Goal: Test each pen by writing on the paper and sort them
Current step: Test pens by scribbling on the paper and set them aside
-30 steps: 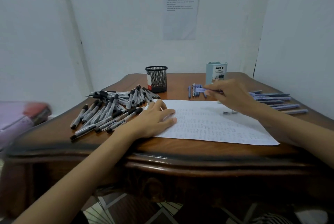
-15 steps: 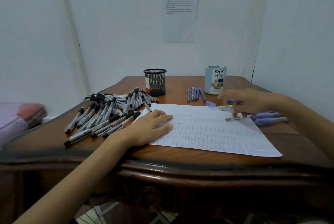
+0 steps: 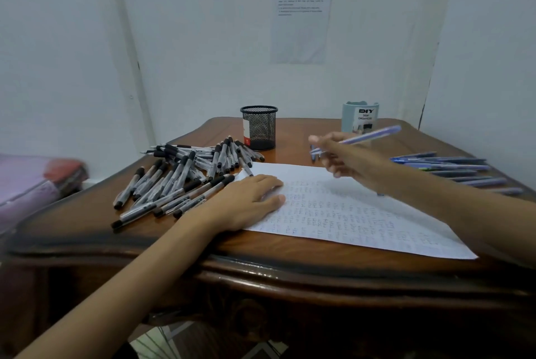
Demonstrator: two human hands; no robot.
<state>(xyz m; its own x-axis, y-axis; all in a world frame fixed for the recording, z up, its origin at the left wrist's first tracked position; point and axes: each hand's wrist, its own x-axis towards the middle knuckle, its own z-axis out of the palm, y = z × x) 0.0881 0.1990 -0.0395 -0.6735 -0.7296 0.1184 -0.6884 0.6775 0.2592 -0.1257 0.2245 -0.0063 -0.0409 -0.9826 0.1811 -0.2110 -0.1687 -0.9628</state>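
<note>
— Two white walls (image 3: 203,39) meet in a corner behind the desk, yes?
— Yes. One printed sheet (image 3: 301,22) hangs on the back wall, its text too small to read. The table (image 3: 87,231) is glossy dark brown wood with a carved front edge. A pink and red bundle (image 3: 43,179) lies off to the left, beside it.
— Containers?
— Two, both at the back of the table. One black mesh cup (image 3: 259,126) stands just behind the heap of pens. One pale blue organiser (image 3: 360,116), marked DIY, stands to the right of it. What either holds I cannot tell from this angle.
— And the pens, counted?
— Dozens of black-capped pens (image 3: 179,179) lie heaped on the left, too overlapped for an exact figure. On the right lies a row of blue pens (image 3: 452,167), roughly seven, though blur spoils the count. A small group of blue pens (image 3: 313,154) lies just past the far edge of the writing sheet, partly hidden by a hand.
— The writing sheet itself?
— One paper (image 3: 362,213) lies in the middle, near the front edge, covered in rows of handwriting.
— Hands?
— The left hand (image 3: 246,199) lies flat, fingers straight, pressing the paper's left side. The right hand (image 3: 345,158) is raised over its far side, fingers curled round one blue pen (image 3: 371,135), which tilts up to the right in front of the organiser.
</note>
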